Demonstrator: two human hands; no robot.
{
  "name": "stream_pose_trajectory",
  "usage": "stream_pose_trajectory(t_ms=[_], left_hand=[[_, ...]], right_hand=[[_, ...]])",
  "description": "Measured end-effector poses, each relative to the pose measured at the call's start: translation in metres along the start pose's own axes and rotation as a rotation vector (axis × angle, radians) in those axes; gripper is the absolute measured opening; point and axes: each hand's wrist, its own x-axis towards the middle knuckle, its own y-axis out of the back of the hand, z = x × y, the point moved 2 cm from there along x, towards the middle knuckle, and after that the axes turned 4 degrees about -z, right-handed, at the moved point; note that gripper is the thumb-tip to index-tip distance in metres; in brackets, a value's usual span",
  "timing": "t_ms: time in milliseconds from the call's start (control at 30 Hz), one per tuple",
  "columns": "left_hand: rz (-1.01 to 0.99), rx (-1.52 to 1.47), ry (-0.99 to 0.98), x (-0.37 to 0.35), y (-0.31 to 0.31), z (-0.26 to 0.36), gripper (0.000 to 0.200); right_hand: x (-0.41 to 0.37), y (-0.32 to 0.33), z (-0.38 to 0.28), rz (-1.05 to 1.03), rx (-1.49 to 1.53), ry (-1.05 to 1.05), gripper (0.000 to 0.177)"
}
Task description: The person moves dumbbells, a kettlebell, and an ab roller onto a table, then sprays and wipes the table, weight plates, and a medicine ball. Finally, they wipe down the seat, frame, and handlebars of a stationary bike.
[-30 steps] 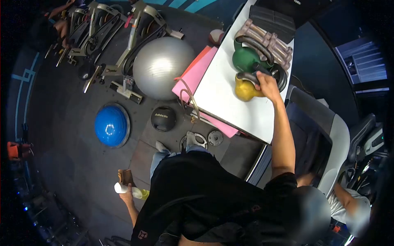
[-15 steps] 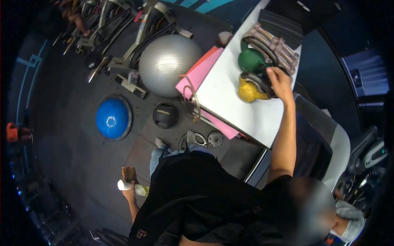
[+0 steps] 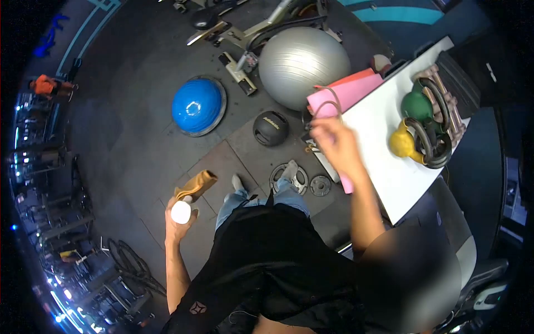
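Observation:
My left hand (image 3: 177, 222) is wrapped round a bottle with a white top (image 3: 181, 212), low on the left. A brown cloth (image 3: 197, 185) sticks out from the same hand, past the bottle. My right hand (image 3: 339, 147) is in the air at the left edge of the white table (image 3: 397, 192), blurred by motion, so I cannot make out its fingers. Close to it are a pink mat (image 3: 356, 92) and a thin looped strap (image 3: 335, 100). On the table a yellow kettlebell (image 3: 401, 142) and a green kettlebell (image 3: 416, 107) stand side by side.
Pale dumbbells (image 3: 455, 114) lie behind the kettlebells. On the floor are a silver exercise ball (image 3: 303, 64), a blue balance dome (image 3: 196, 106), a black medicine ball (image 3: 271, 128) and a weight plate (image 3: 320, 186) by my feet. A person in orange (image 3: 45, 87) is far left.
My right hand has left the kettlebells and moved left to the table's edge. My left hand has turned the bottle, and the cloth now reaches out to the right. The view has shifted.

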Motion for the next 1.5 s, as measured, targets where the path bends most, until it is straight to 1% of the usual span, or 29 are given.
stream_pose_trajectory(t_ms=[33,67,100,133,200,267,300,333,400,467,533,667,733,800,867,933,967,1000,1067,1100,1133,1200,1233,1267,1300,1333,1400,1467,1500], left_hand=[[0.021,-0.004,0.002,0.001,0.009,0.008,0.035],[-0.039,0.081,-0.104,0.001,0.015,0.013,0.031],[-0.104,0.168,-0.209,-0.001,0.018,0.014,0.027],[-0.064,0.178,-0.293,-0.005,0.018,0.010,0.030],[-0.081,0.195,-0.310,-0.015,0.029,0.005,0.028],[-0.055,0.153,-0.323,-0.030,0.042,-0.020,0.030],[-0.052,0.172,-0.307,-0.036,0.049,-0.029,0.032],[-0.054,0.190,-0.292,-0.045,0.061,-0.043,0.034],[-0.083,0.149,-0.236,-0.065,0.079,-0.095,0.037],[-0.092,0.158,-0.245,-0.082,0.097,-0.144,0.037],[-0.101,0.052,-0.100,-0.098,0.115,-0.189,0.036],[-0.077,-0.044,0.082,-0.110,0.165,-0.267,0.037],[-0.073,-0.007,0.021,-0.095,0.195,-0.293,0.037],[-0.010,0.047,-0.040,-0.073,0.221,-0.319,0.036],[-0.026,0.025,-0.070,-0.040,0.241,-0.361,0.038],[0.027,0.018,-0.020,-0.004,0.256,-0.400,0.043],[0.074,-0.002,-0.099,0.011,0.259,-0.424,0.046],[0.059,0.031,-0.022,0.021,0.263,-0.432,0.057],[0.220,0.054,0.065,0.028,0.268,-0.486,0.068],[0.197,0.129,0.129,0.026,0.275,-0.508,0.073],[0.231,0.267,0.123,0.020,0.284,-0.530,0.067],[0.064,0.038,0.384,0.015,0.306,-0.571,0.064],[0.042,0.047,0.341,0.028,0.305,-0.587,0.060],[0.141,0.347,0.130,0.032,0.312,-0.576,0.044],[0.126,0.399,0.121,0.036,0.310,-0.592,0.045],[0.043,0.409,0.165,0.036,0.311,-0.616,0.047],[-0.159,0.459,0.268,0.050,0.303,-0.677,0.049],[-0.402,0.587,0.334,0.067,0.297,-0.745,0.051],[-0.503,0.639,0.342,0.079,0.287,-0.780,0.053]], right_hand=[[0.001,-0.037,-0.010,-0.149,0.039,0.073,0.024],[-0.001,-0.075,-0.019,-0.280,-0.038,0.159,0.029],[-0.007,-0.111,-0.030,-0.356,0.015,0.235,0.035],[-0.016,-0.145,-0.041,-0.427,0.067,0.307,0.042],[-0.036,-0.203,-0.060,-0.428,0.109,0.449,0.051],[-0.053,-0.261,-0.069,-0.637,0.183,0.425,0.053],[-0.052,-0.272,-0.085,-0.812,0.160,0.355,0.042],[-0.054,-0.291,-0.093,-0.788,0.167,0.341,0.042],[-0.064,-0.337,-0.105,-0.931,0.196,0.244,0.029],[-0.080,-0.381,-0.118,-0.822,0.300,0.267,0.023],[-0.092,-0.424,-0.125,-0.734,0.201,0.270,0.023],[-0.104,-0.465,-0.136,-0.607,0.188,0.084,0.029],[-0.100,-0.475,-0.129,-0.559,0.161,0.053,0.031],[-0.091,-0.476,-0.121,-0.596,0.093,-0.072,0.032],[-0.076,-0.496,-0.092,-0.555,0.097,-0.123,0.033],[-0.049,-0.514,-0.070,-0.535,0.021,-0.248,0.032],[-0.035,-0.530,-0.051,-0.474,0.032,-0.309,0.027],[-0.023,-0.549,-0.019,-0.422,0.044,-0.368,0.022],[-0.005,-0.628,0.085,-0.414,-0.247,-0.546,0.024],[-0.008,-0.650,0.106,-0.483,-0.275,-0.659,0.025],[-0.010,-0.666,0.114,-0.520,-0.272,-0.759,0.026],[-0.013,-0.712,0.120,-0.490,-0.245,-0.906,0.029],[-0.005,-0.740,0.123,-0.452,-0.220,-0.954,0.030],[0.003,-0.772,0.120,-0.435,-0.205,-0.971,0.031],[0.010,-0.806,0.121,-0.432,-0.201,-0.923,0.033],[0.022,-0.834,0.101,-0.437,-0.277,-0.645,0.032],[0.048,-0.863,0.067,-0.408,-0.036,-0.663,0.047],[0.065,-0.928,0.093,-0.448,-0.005,-0.707,0.041],[0.076,-0.944,0.104,-0.400,0.018,-0.771,0.037]])
